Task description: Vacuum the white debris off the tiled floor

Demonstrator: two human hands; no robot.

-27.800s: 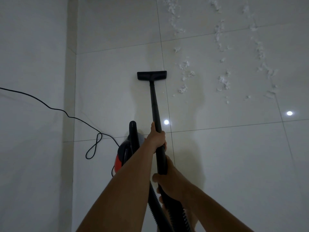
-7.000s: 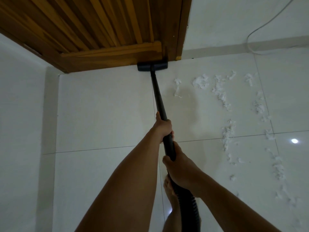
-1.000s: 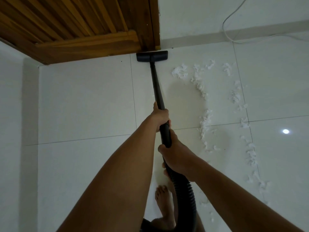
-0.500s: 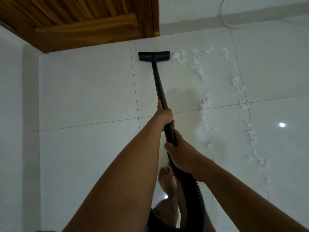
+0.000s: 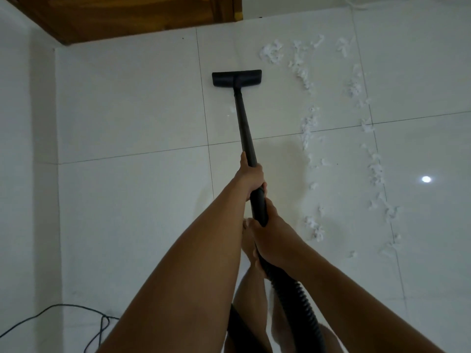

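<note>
Both hands on the black vacuum wand. Left hand higher up the wand, fingers clamped around it, thumb lying along the tube toward 12 o'clock. Right hand just below, fingers clamped on the wand's lower end where the ribbed hose joins. Hose runs down toward 6 o'clock between the forearms. Flat black floor nozzle sits on the tiled floor, at 12 o'clock from the hands, well short of the wooden door at top. White debris lies in two ragged trails at 1 to 3 o'clock from the nozzle: nearer trail starts just beside the nozzle's right end and curves down past the hands; second trail further right. Nozzle not touching either trail. Bare foot partly hidden behind the right hand. Dark power cord loops on the floor at 7 o'clock. Bright light reflection on a tile at 3 o'clock.
</note>
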